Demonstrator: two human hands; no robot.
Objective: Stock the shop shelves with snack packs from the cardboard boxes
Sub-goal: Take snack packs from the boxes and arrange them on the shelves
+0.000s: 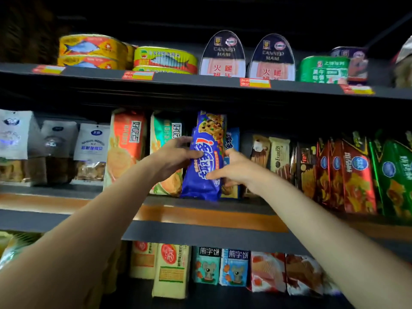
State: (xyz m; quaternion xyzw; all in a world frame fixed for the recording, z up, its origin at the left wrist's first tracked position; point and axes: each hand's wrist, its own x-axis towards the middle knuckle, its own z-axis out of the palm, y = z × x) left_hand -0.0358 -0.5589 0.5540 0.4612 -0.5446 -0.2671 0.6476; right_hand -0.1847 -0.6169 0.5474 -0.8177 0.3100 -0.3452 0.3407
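**Blue cookie pack going onto the middle shelf, both hands on it**

So the blue cookie pack (206,161) is standing upright on the middle shelf (200,216), its bottom edge sitting right at the front lip. I'm using that pack as the anchor for everything else.

Two hands are working it. The left hand (172,156) is gripping the pack's left edge, thumb lying across the front and fingers curling round behind. The right hand (231,169) is clasping the right edge lower down, thumb pressing on the front, the other fingers tucked behind the pack.

Just left of the pack: one green-and-white biscuit pack (166,152), touching it, then one orange biscuit pack (126,148) beside that. Further left are three white pouches (91,141). Right behind the pack, on its right side, a second blue pack (231,139) is peeking out. Further right are the Franzzi wafer packs (279,155) (two for sure, maybe more, it's dark in there), then red snack packs (354,175) and green ones (392,175).

Above the pack, on the top shelf (200,82), two canned ham tins (223,55) are standing upright, with stacked fish cans (165,58) off to their left and one green tin (323,69) to their right.

Below the pack, two bear biscuit boxes (206,265) are sitting side by side.
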